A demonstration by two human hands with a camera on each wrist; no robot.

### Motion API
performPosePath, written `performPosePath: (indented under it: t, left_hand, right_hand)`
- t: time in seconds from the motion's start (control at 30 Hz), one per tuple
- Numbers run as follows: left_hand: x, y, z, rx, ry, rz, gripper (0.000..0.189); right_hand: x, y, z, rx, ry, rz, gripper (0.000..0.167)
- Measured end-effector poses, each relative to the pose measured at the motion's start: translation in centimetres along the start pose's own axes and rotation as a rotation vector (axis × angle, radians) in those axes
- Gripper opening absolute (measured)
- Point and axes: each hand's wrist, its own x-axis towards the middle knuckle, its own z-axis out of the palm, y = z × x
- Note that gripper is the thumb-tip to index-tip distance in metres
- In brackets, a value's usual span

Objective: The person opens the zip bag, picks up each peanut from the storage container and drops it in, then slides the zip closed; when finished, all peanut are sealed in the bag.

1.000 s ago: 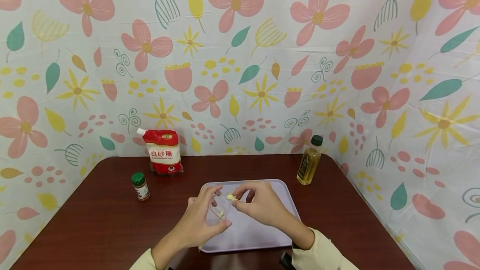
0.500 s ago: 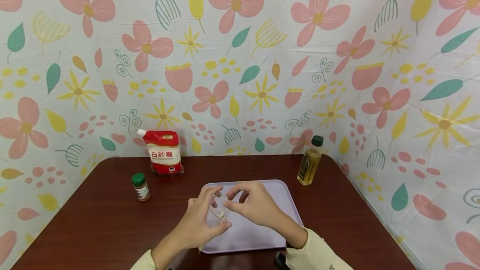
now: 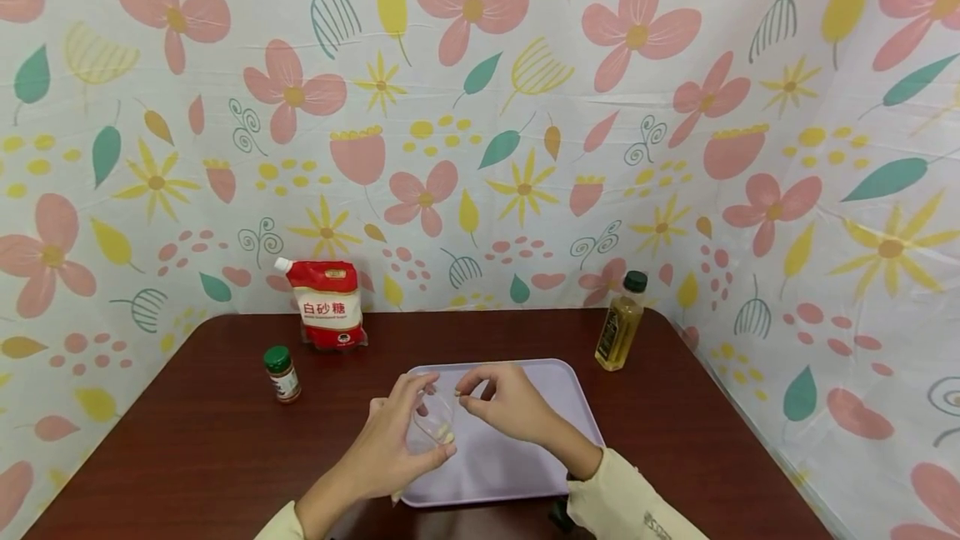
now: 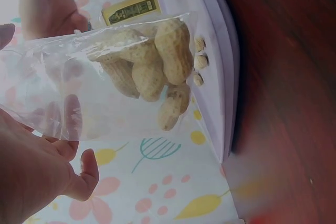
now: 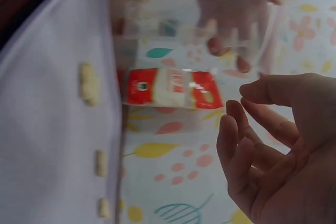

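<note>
A clear plastic bag (image 4: 118, 116) with several unshelled peanuts (image 4: 175, 45) at its bottom is gripped by my left hand (image 3: 386, 444), its fingers and thumb spread round the bag near its mouth. Just right of the bag's opening is my right hand (image 3: 506, 407), palm down over the tray (image 3: 525, 469). In the right wrist view its thumb and fingers are loosely bent, with nothing visible between the tips. A few more peanuts (image 5: 89, 84) lie on the lilac tray below.
On the dark wooden table (image 3: 202, 440) stand a green-capped spice jar (image 3: 282, 375) and a red sugar pouch (image 3: 330, 307) at the left. An oil bottle (image 3: 620, 323) stands behind the tray's right side. A flower-printed curtain (image 3: 480, 140) encloses the back and right.
One second ago my right hand pinched a pale peanut beside the bag. It moved left to the bag's mouth, then slightly back, and that peanut no longer shows between its fingers.
</note>
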Motion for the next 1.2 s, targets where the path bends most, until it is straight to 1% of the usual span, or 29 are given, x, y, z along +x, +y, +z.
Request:
performPosePath:
  t: [0.23,0.37,0.47,0.57,0.87,1.07,1.2]
  left_hand:
    - [-0.2,-0.3,0.0,0.013,0.017,0.013,0.078]
    - [-0.2,-0.3,-0.1,0.021,0.02,0.021,0.077]
    - [-0.2,-0.2,-0.2,0.024,0.021,0.023,0.077]
    - [-0.1,-0.1,-0.3,0.024,0.018,0.02,0.077]
    - [-0.2,-0.1,-0.5,0.01,0.005,-0.002,0.077]
    - [-0.1,-0.2,-0.5,0.012,0.011,0.006,0.076]
    - [-0.2,-0.2,-0.5,0.009,0.011,-0.001,0.076]
  right_hand:
    - [0.5,2.6,1.7,-0.069,-0.122,-0.04,0.01]
    - [0.5,3.5,2.7,-0.116,-0.207,-0.032,0.009]
    - [0.4,3.7,3.2,-0.155,-0.247,-0.033,0.009]
    - [0.4,3.8,3.5,-0.188,-0.252,-0.037,0.009]
    - [0.6,4.4,4.2,-0.224,-0.255,-0.011,0.008]
    - [0.6,4.5,4.4,-0.26,-0.26,0.01,0.008]
    - [0.7,4.5,4.7,-0.301,-0.262,0.018,0.008]
